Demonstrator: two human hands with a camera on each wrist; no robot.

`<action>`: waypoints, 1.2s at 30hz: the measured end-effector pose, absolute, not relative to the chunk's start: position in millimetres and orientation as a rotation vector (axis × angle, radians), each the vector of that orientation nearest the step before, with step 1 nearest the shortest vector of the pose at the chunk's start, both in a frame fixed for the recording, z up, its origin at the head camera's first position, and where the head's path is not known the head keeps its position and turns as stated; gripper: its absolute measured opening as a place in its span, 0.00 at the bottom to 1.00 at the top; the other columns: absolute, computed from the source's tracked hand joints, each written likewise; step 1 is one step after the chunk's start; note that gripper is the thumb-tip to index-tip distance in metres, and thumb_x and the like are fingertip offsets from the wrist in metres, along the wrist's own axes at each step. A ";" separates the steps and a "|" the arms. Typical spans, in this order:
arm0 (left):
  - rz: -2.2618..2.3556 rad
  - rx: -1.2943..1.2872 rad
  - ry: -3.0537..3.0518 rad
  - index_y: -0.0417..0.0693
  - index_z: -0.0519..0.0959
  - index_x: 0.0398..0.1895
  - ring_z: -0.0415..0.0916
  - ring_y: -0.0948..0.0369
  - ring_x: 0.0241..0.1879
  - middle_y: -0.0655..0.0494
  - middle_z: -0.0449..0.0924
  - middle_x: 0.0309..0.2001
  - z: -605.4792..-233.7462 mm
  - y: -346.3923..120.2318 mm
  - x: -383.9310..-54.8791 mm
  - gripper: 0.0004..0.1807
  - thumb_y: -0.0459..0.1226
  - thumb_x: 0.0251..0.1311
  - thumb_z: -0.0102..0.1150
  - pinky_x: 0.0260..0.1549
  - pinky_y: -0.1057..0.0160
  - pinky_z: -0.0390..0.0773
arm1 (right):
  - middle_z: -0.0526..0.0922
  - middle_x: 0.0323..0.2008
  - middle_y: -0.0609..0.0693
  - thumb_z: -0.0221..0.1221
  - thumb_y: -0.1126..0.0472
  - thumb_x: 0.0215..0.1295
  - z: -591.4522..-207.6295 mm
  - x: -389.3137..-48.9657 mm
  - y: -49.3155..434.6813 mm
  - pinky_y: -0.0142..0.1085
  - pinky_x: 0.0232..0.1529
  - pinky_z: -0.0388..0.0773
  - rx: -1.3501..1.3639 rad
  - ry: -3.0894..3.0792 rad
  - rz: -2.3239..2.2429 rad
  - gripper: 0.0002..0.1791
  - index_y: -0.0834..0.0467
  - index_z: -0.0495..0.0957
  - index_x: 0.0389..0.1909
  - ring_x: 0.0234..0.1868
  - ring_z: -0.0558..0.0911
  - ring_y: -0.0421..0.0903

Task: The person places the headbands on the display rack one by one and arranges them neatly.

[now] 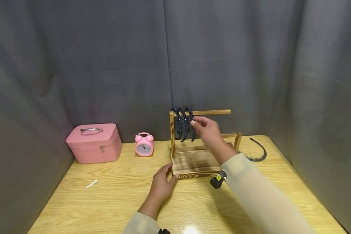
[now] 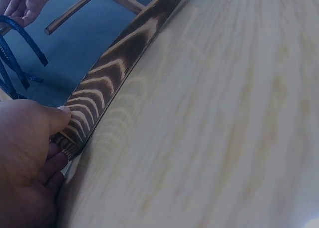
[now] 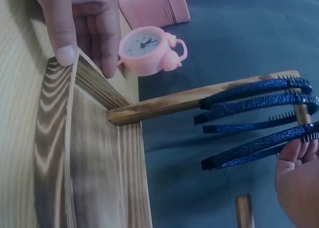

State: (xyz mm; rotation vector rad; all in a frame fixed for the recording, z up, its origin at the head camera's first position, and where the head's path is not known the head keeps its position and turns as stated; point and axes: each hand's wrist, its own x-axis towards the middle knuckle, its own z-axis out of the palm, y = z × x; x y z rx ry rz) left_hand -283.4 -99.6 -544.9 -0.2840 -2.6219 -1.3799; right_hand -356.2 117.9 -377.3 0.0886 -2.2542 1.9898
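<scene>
A wooden stand (image 1: 194, 161) has a tray base, a tall post and a bar across the top. Over that bar hang several dark blue, glittery toothed headbands (image 3: 249, 107). My right hand (image 1: 209, 131) pinches the headband (image 3: 249, 144) nearest the bar's free end, between thumb and fingers, as it hangs over the bar. Down at the tray's front left corner, my left hand (image 1: 161, 185) grips the wood, thumb on the front face and fingers round the side.
Another dark headband (image 1: 260, 158) lies on the table right of the stand, partly hidden by it. A pink alarm clock (image 1: 144, 146) and a pink case (image 1: 94, 144) stand at the back left. A small white object (image 1: 91, 183) lies nearer. Grey curtains (image 1: 111, 65) enclose the table.
</scene>
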 end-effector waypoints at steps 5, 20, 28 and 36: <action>-1.403 -0.271 -2.634 0.41 0.73 0.79 0.74 0.43 0.75 0.42 0.79 0.72 -546.0 -100.3 -283.4 0.32 0.40 0.76 0.68 0.75 0.40 0.74 | 0.84 0.53 0.52 0.63 0.55 0.82 -377.5 -356.7 110.3 0.47 0.64 0.83 0.057 -2.236 2.032 0.21 0.59 0.82 0.69 0.58 0.83 0.54; -1.354 -0.272 -2.623 0.38 0.74 0.77 0.75 0.41 0.74 0.40 0.80 0.71 -545.9 -104.8 -283.0 0.32 0.39 0.74 0.69 0.75 0.40 0.75 | 0.82 0.55 0.52 0.62 0.58 0.83 -380.1 -363.5 99.0 0.50 0.70 0.79 0.061 -2.131 2.168 0.21 0.61 0.81 0.70 0.53 0.79 0.44; -1.369 -0.266 -2.621 0.39 0.74 0.77 0.75 0.41 0.74 0.40 0.80 0.71 -546.5 -104.6 -281.7 0.31 0.38 0.75 0.69 0.75 0.40 0.74 | 0.81 0.53 0.48 0.60 0.59 0.84 -381.5 -364.8 96.8 0.40 0.63 0.80 0.084 -2.080 2.247 0.22 0.63 0.79 0.71 0.51 0.78 0.41; -1.371 -0.273 -2.609 0.39 0.74 0.77 0.76 0.42 0.74 0.40 0.80 0.70 -546.6 -105.1 -282.4 0.31 0.38 0.74 0.69 0.75 0.40 0.75 | 0.81 0.54 0.48 0.60 0.56 0.84 -384.3 -365.7 96.6 0.30 0.56 0.80 0.082 -2.060 2.267 0.22 0.63 0.80 0.71 0.52 0.79 0.40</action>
